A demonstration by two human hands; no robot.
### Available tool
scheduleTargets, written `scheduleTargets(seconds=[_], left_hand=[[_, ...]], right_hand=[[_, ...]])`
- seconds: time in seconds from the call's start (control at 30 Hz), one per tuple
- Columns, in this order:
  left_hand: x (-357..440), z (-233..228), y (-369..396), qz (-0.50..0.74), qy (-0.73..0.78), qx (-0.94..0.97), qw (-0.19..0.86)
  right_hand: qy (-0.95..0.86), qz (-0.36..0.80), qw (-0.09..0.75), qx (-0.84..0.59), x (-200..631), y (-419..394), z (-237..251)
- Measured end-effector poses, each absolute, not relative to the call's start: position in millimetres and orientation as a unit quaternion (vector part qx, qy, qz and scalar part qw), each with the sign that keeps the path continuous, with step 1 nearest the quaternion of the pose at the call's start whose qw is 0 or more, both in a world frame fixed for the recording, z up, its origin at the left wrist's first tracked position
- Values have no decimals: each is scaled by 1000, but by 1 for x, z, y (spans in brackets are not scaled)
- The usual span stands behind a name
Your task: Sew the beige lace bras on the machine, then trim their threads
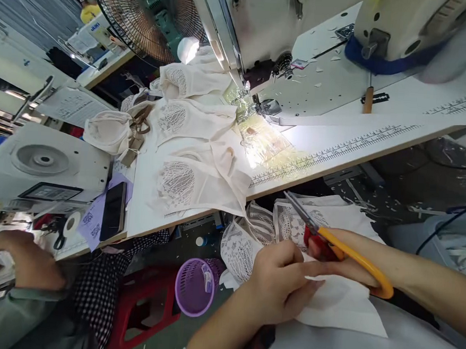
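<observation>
My right hand [342, 259] grips yellow-handled scissors [332, 242] with a red pivot; the blades point up-left over white lace fabric [261, 229] lying on my lap. My left hand [279, 286] pinches the edge of a plain white fabric piece [343, 307] just below the scissors. Both hands sit below the front edge of the sewing table [337, 166].
Cream lace-panelled garment pieces [193, 177] are piled on the table beside a white sewing machine [267, 28]. A fan [144, 14] stands behind. A black phone [113, 211] lies left. A purple basket [195, 286] and red stool [144, 306] are on the floor. Another person's hand [27, 261] works at the left.
</observation>
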State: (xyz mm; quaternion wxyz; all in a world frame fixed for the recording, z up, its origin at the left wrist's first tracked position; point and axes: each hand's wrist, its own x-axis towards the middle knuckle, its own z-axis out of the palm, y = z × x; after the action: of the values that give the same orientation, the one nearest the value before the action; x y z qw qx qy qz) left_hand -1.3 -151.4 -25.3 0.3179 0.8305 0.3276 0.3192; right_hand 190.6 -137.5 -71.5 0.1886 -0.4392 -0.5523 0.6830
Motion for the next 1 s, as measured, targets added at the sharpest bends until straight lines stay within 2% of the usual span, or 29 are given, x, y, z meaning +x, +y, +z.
scheduleTargets(seconds=[0.17,0.3,0.43,0.53,0.63,0.87,1.0], left_hand=[[5,-24,-146,291,421,788,342],[9,-22,-138,244,415,768,423],[13,-18,-137,273,405,782,387],[16,-17,-140,280,350,832,326],[20,-19,-142,253,312,868,293],[26,-27,-147,242,308,877,279],[25,-30,-148,261,335,856,296]], right_hand=[[-563,663,260,-419,205,-121,-48],[-631,620,261,-387,210,-117,-40],[-641,598,226,-425,212,-116,-50],[-651,573,129,-481,212,-113,-61],[-686,497,43,-530,211,-112,-67],[-683,412,65,-599,202,-113,-73],[-669,422,91,-605,207,-112,-74]])
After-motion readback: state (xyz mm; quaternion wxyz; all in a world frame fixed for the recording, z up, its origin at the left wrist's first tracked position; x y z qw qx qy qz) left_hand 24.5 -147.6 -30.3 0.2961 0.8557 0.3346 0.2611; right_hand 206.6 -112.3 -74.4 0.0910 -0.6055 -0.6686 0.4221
